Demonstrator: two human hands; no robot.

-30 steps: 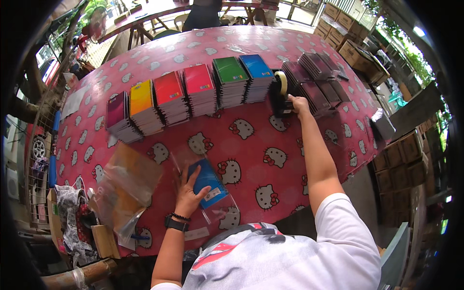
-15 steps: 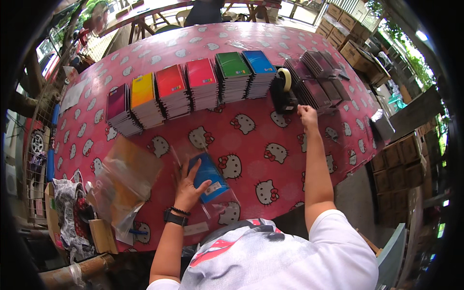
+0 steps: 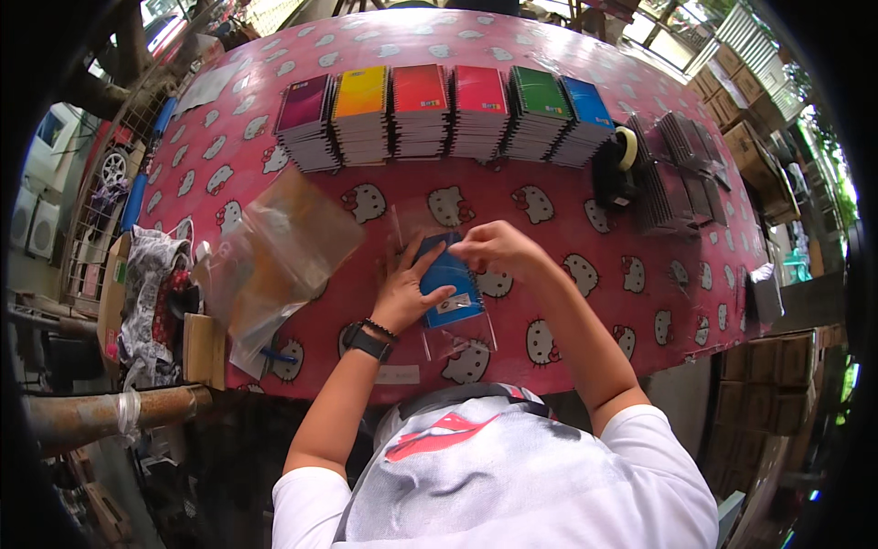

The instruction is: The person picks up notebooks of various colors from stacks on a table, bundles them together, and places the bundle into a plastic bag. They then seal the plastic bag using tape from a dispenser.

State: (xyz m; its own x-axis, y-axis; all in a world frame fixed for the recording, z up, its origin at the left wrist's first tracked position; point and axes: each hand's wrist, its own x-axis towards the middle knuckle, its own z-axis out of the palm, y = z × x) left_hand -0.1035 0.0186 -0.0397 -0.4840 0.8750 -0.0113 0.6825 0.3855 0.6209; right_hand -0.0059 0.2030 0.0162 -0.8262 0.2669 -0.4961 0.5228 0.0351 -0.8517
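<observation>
A blue spiral notebook [image 3: 446,274] lies on the table inside a clear plastic sleeve [image 3: 468,343] that reaches past its ends. My left hand [image 3: 405,291] rests on it with fingers spread, pressing the notebook and sleeve flat. At the notebook's upper right edge, my right hand [image 3: 498,249] is closed in a pinch. Whatever sits between those fingertips is too small to make out. A black tape dispenser [image 3: 611,176] with a pale roll stands to the far right of my right hand.
Stacks of notebooks in several colours, such as a yellow stack [image 3: 361,96], line the far side. Dark wrapped packs [image 3: 672,192] sit beyond the dispenser. Loose clear plastic sleeves [image 3: 293,242] lie at left, near a patterned cloth [image 3: 151,293]. Cardboard boxes [image 3: 768,375] are piled at right.
My right hand has moved left from beside the tape dispenser to the blue notebook, still pinched. My left hand stays spread on the notebook. The whole view has shifted.
</observation>
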